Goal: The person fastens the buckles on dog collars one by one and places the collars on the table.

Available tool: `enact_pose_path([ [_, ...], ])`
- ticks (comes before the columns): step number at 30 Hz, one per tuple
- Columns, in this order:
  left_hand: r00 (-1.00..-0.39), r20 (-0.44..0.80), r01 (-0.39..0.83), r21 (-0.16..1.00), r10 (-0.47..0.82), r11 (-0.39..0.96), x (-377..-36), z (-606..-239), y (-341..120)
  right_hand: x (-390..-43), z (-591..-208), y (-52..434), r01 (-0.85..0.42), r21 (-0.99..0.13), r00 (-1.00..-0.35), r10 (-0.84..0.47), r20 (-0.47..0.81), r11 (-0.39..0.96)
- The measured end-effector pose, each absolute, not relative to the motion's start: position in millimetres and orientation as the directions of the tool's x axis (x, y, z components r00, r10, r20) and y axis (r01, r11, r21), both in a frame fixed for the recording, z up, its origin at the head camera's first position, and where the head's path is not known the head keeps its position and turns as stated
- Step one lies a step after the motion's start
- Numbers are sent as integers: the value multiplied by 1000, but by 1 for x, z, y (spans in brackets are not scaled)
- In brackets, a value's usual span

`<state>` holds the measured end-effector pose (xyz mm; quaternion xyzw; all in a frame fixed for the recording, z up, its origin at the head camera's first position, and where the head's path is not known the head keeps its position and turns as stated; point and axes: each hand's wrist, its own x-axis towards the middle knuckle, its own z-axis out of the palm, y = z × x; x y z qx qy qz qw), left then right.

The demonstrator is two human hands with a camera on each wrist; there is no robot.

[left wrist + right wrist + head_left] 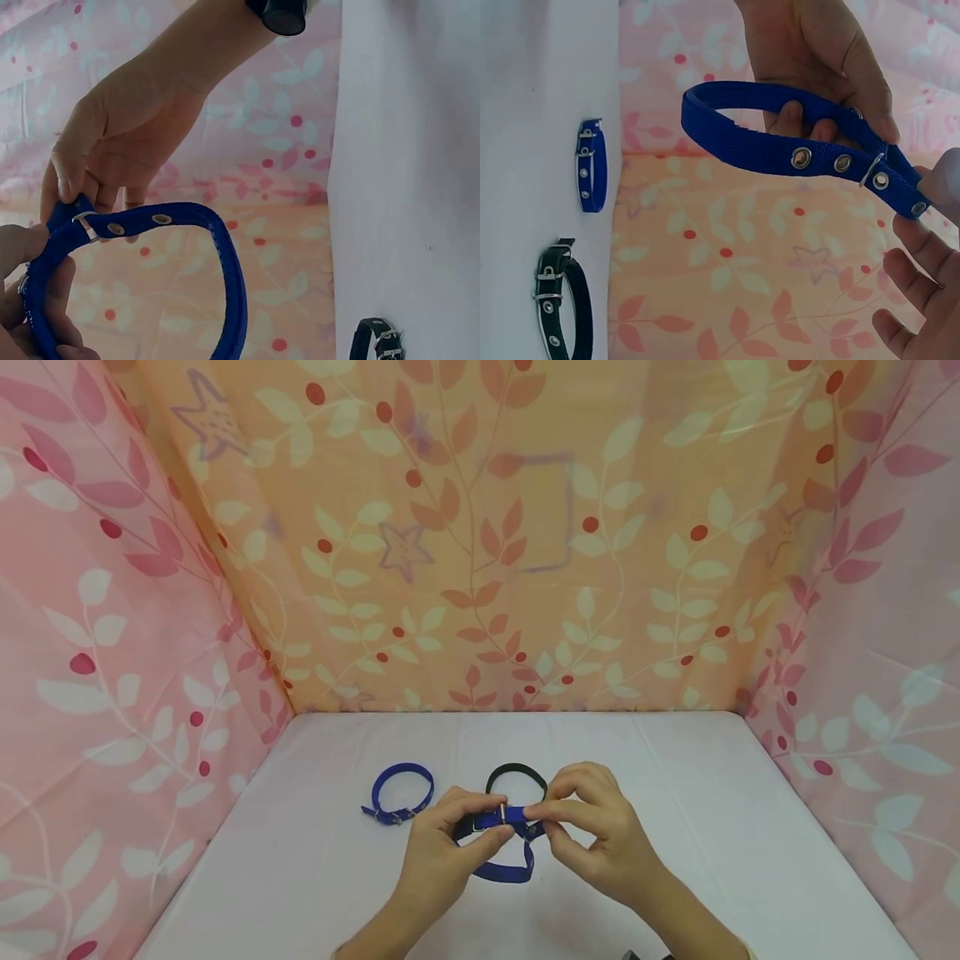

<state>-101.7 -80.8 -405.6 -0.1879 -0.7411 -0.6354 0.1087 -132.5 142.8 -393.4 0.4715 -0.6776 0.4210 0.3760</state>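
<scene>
Both hands hold a blue strap collar up in front of the body, its loop hanging below the fingers. My left hand grips the band beside the buckle, thumb below and fingers above a metal keeper loop. At the strap's end, my right hand pinches the tip between thumb and fingers. The tip passes through the keeper loop, and metal-rimmed holes line the strap. In the right wrist view the right hand's lower fingers stand apart from the strap.
On the white table a second blue collar lies to the left, buckled into a ring. A black collar lies behind the hands, partly hidden by them. Flowered curtains enclose the table at the back and both sides.
</scene>
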Motion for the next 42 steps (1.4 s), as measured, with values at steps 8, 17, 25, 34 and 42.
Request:
enact_pose_path([
  [8,-914,344,371,924,217,98,-101,-405,-81,-131,-398,140,-957,-200,-273,-419,866,211],
  [17,-940,282,303,948,192,93,-101,-400,-82,-126,-400,142,-888,-359,-451,-383,806,288],
  [25,-940,268,287,956,210,66,-100,-398,-82,-126,-402,143,-869,-390,-484,-370,793,304],
  [34,-925,300,314,949,233,26,-100,-399,-80,-124,-406,138,-871,-402,-487,-382,786,283],
  [42,-935,280,299,952,216,62,-98,-396,-80,-119,-407,136,-817,-466,-572,-375,730,339],
])
